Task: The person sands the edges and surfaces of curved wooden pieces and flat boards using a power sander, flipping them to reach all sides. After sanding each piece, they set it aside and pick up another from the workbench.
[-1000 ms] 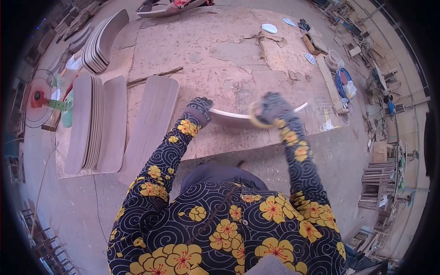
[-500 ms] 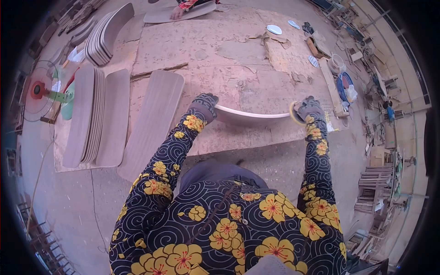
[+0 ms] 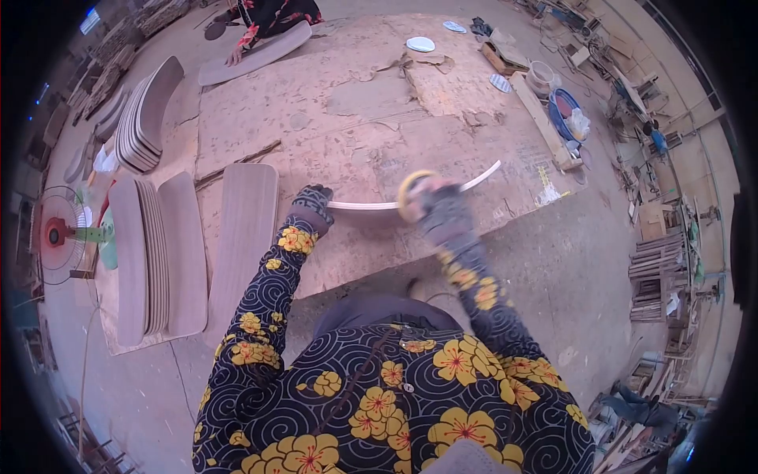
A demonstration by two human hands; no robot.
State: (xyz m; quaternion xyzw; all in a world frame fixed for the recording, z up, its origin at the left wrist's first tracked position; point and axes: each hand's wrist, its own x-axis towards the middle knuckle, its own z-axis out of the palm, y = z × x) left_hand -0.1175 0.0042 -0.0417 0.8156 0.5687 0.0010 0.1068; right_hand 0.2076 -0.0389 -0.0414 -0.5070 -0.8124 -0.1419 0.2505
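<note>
A curved wooden panel (image 3: 363, 206) stands on edge over the table, its pale long edge facing up. My left hand (image 3: 313, 207), in a dark patterned glove, is closed around the panel's left end. My right hand (image 3: 444, 212), gloved and blurred by motion, grips a round pad with a yellow rim (image 3: 406, 194). That pad is against the panel's upper edge, right of its middle. Beyond my right hand, the panel's right end shows free. Left of my left hand lies a flat wooden panel (image 3: 246, 225).
Stacked curved panels (image 3: 150, 253) stand at the table's left, with another stack (image 3: 146, 118) behind. A fan (image 3: 59, 231) is at far left. Across the worn table (image 3: 355, 142), another person's hand (image 3: 234, 57) touches a panel (image 3: 264, 57). White discs (image 3: 421, 44) and a blue basin (image 3: 562, 110) lie right.
My right hand has moved left along the panel's edge with the pad, from its right end. The view has turned, and more of the other person shows.
</note>
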